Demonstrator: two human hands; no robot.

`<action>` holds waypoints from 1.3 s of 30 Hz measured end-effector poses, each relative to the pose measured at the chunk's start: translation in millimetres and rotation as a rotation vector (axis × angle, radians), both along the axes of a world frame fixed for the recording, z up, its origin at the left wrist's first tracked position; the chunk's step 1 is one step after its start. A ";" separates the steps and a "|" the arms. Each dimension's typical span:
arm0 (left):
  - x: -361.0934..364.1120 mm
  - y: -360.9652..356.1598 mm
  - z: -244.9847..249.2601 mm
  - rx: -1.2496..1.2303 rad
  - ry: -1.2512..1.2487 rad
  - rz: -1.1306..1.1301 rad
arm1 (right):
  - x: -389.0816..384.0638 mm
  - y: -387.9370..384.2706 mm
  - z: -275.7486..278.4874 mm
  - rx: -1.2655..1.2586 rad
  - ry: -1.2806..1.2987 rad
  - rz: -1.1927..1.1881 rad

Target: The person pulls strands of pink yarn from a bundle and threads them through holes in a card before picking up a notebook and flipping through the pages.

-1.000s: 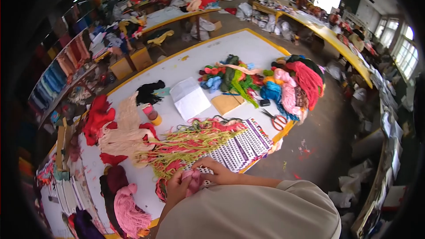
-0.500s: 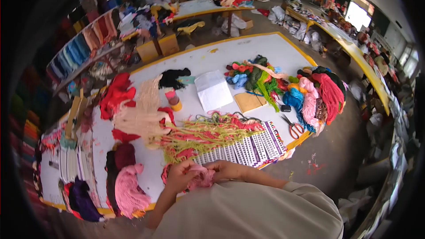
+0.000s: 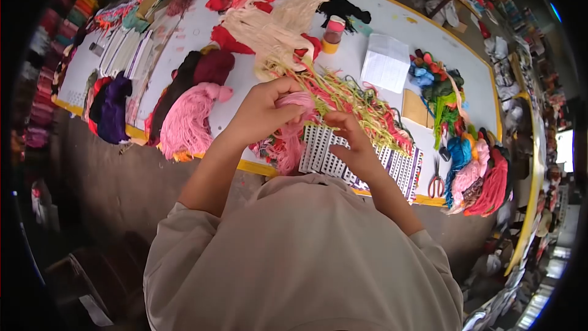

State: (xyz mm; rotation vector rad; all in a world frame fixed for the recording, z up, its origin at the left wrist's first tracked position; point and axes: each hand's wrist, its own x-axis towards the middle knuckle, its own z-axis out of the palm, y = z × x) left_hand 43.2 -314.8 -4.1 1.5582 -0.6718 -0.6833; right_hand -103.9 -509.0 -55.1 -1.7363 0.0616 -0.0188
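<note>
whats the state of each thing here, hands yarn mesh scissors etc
left hand, closed around pink yarn
right hand, fingertips on mixed strands, grip unclear
mesh canvas, flat, partly covered by strands
scissors, lying at table edge, not in hand
pink skein, loose, lying untouched
paper sheet, flat

I see everything through one wide fisheye camera on the person's head, pitched steeply down and forward over beige-clad shoulders. It sits near enough that the left hand (image 3: 260, 110), the right hand (image 3: 354, 147) and the pink yarn bundle (image 3: 295, 100) in the left hand's grasp fill the centre, while the long white yellow-edged worktable (image 3: 392, 21) runs diagonally beyond them.
</note>
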 end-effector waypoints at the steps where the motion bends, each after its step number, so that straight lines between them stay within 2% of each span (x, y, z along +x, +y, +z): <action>1: -0.4 2.4 -1.9 -0.037 -0.025 -0.020 | 6.1 9.8 3.0 -0.027 -0.048 0.011; 6: -1.0 23.7 -2.7 -0.019 -0.101 -0.039 | 36.8 49.4 15.5 -0.062 -0.224 -0.050; 8: 1.7 36.3 -12.0 0.026 -0.077 -0.045 | 44.2 55.1 20.5 0.014 0.049 0.181; 10: 4.3 57.3 -5.9 0.079 -0.034 -0.076 | 53.6 51.3 12.0 0.015 0.119 0.219; 12: 7.0 81.3 5.1 0.128 0.013 -0.112 | 65.8 39.7 24.4 0.421 0.056 0.043; 14: 9.2 106.0 12.1 0.402 0.205 -0.439 | 78.6 24.0 41.7 0.560 -0.128 0.078; 15: 11.7 117.8 4.9 0.403 0.213 -0.448 | 83.1 24.0 51.3 0.581 -0.147 0.038; 17: 18.2 138.8 -14.2 0.254 0.283 -0.675 | 90.4 31.3 60.6 0.581 -0.186 -0.050; 18: 19.0 147.0 -16.8 0.252 0.294 -0.690 | 94.1 29.4 50.3 0.580 -0.177 -0.068; 20: 18.6 160.9 -14.4 -0.497 0.307 -0.243 | 94.8 24.5 13.2 0.509 0.001 -0.008; 21: 25.2 162.9 -7.0 -0.646 0.447 -0.197 | 93.6 36.1 -2.4 0.274 0.121 -0.092; 22: 35.9 164.2 4.2 -0.793 0.582 -0.148 | 90.9 44.1 -18.7 0.274 0.122 -0.101; 24: 62.1 167.1 26.7 -0.995 0.512 -0.188 | 83.9 55.9 -52.9 -0.146 0.173 -0.003; 26: 77.9 177.9 52.6 -1.019 0.354 -0.095 | 71.3 56.9 -86.3 -0.138 0.249 -0.099; 28: 103.5 199.9 62.4 -1.125 0.250 -0.056 | 54.3 57.2 -113.6 -0.219 0.207 -0.218; 29: 117.5 208.4 67.8 -1.118 0.264 -0.074 | 45.5 52.6 -126.9 -0.251 0.243 -0.272; 31: 137.4 213.7 77.2 -1.258 0.323 -0.176 | 29.0 49.1 -133.7 -0.279 0.324 -0.389; 32: 142.8 212.5 75.4 -1.253 0.338 -0.187 | 21.7 45.0 -135.6 -0.346 0.225 -0.421; 34: 147.0 200.6 76.3 -1.267 0.259 -0.165 | 19.3 40.7 -125.0 -0.494 0.222 -0.594; 35: 141.5 193.6 71.3 -1.234 0.155 0.056 | 16.0 34.3 -115.7 -0.427 0.493 -0.702; 36: 132.1 177.6 65.3 -1.181 0.157 0.101 | 12.4 23.5 -115.5 -0.517 0.604 -0.698; 37: 120.5 159.8 57.7 -1.128 0.152 0.148 | 7.5 20.3 -125.4 -0.822 0.564 -0.738; 38: 111.4 147.5 37.7 -0.975 0.204 0.130 | 4.8 19.7 -135.6 -1.122 0.513 -0.774; 39: 103.0 134.4 18.5 -0.817 0.253 0.106 | 8.4 19.5 -126.1 -0.977 0.419 -0.745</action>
